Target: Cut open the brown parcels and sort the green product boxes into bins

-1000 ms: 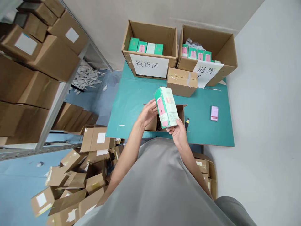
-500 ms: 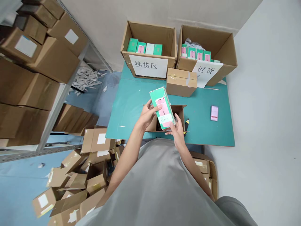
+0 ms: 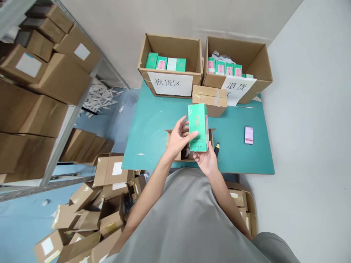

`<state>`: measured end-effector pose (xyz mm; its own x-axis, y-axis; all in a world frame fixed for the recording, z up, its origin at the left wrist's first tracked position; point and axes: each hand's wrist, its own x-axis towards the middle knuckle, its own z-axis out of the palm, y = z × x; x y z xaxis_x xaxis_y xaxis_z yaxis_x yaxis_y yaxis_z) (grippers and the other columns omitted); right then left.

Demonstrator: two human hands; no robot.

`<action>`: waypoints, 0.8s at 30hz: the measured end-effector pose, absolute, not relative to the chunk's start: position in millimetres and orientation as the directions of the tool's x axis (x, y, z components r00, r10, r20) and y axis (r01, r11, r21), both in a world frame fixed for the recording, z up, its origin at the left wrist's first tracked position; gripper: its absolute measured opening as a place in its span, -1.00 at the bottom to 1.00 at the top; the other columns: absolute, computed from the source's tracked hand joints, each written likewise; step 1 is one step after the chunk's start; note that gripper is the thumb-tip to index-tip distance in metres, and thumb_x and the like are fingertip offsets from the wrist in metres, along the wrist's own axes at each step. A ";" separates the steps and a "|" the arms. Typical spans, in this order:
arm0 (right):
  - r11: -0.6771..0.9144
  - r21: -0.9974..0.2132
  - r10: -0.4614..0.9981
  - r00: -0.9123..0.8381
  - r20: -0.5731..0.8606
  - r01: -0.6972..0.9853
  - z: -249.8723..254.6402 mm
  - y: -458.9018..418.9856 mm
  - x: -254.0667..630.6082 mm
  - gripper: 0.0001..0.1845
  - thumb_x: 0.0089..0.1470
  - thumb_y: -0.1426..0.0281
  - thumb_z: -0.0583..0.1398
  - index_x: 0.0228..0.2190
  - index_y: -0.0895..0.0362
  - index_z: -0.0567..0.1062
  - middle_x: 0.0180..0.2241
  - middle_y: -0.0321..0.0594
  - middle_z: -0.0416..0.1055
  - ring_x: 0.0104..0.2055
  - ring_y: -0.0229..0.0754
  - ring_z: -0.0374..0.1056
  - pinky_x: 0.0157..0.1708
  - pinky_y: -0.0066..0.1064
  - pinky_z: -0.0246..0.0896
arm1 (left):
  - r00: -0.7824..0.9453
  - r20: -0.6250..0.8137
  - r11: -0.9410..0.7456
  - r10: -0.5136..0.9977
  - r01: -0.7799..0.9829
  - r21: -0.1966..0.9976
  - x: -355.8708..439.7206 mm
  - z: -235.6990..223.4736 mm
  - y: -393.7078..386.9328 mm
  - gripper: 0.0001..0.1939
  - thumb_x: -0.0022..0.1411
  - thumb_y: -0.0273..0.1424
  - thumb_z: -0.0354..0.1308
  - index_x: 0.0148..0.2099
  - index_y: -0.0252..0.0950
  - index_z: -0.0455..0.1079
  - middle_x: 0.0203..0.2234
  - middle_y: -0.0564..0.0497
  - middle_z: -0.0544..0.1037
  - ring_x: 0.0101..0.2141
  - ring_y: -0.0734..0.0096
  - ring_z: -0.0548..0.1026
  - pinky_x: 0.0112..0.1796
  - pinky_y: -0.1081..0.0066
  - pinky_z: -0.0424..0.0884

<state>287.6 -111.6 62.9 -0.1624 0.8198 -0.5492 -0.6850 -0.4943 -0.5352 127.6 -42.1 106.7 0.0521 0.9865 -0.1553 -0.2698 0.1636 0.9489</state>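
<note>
A green product box is held upright in both hands above the table, its plain green side with small print facing me and a pink picture at its right edge. My left hand grips the left side, thumb across the front. At the lower right corner, my right hand supports it from below. Under the hands stands an opened cardboard carton, largely hidden by them and the green box. A black and yellow box cutter lies just right of the carton.
At the back stand two large cartons with paper signs, the left carton and the right carton, both holding green boxes. A taped carton sits before them. A phone lies right. Shelving and piled cartons flank the left.
The green box has been turned from its pink-pictured face to a plainer green side and is now more upright. Both hands have shifted their hold on it. The view has tilted slightly.
</note>
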 end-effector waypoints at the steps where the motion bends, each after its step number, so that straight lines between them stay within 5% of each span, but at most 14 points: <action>1: -0.498 -0.517 0.814 -0.170 -0.556 -0.696 62.8 -109.1 288.2 -0.42 0.32 -0.23 0.35 -0.08 0.02 0.65 -0.39 -0.26 0.70 -0.47 -0.16 0.59 -0.57 -0.45 0.41 | 0.055 -0.152 0.161 0.987 -0.260 0.952 130.2 106.1 -42.5 0.04 0.03 0.01 0.72 0.45 -0.09 0.38 0.40 -0.26 0.47 0.31 -0.11 0.54 0.22 0.05 0.58; 9: -0.465 -0.494 0.817 -0.141 -0.559 -0.734 58.0 -84.5 287.9 -0.47 0.20 -0.09 0.52 -0.07 0.06 0.67 -0.31 -0.23 0.74 -0.47 -0.19 0.60 -0.55 -0.47 0.46 | 0.111 -0.188 0.201 0.976 -0.122 0.972 141.0 94.1 -30.6 -0.05 0.08 0.03 0.68 0.38 -0.15 0.41 0.23 -0.23 0.62 0.19 -0.10 0.64 0.19 -0.01 0.61; 17: -0.392 -0.657 0.869 -0.024 -0.494 -0.644 66.2 -24.3 300.6 -0.47 0.13 0.00 0.59 -0.03 0.03 0.68 -0.18 -0.19 0.77 -0.45 -0.20 0.65 -0.55 -0.49 0.50 | 0.066 -0.220 0.223 0.973 -0.032 0.974 139.5 79.0 18.5 -0.24 0.22 0.09 0.56 0.34 -0.09 0.52 0.37 -0.20 0.58 0.33 -0.12 0.57 0.28 -0.04 0.58; 24: -0.288 -0.844 0.938 0.043 -0.343 -0.453 79.2 42.1 315.1 -0.49 0.24 -0.03 0.50 0.07 -0.01 0.73 -0.05 -0.17 0.76 -0.33 -0.18 0.68 -0.44 -0.46 0.58 | 0.117 -0.199 0.201 0.973 -0.011 0.979 139.8 79.2 77.8 -0.23 0.30 0.09 0.50 0.44 -0.03 0.48 0.43 -0.17 0.54 0.36 -0.16 0.57 0.30 -0.09 0.60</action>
<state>315.1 42.1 79.2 0.0433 0.9383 -0.3432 -0.4528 -0.2877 -0.8439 139.8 77.8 79.2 0.1174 0.9730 -0.1986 -0.0111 0.2012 0.9795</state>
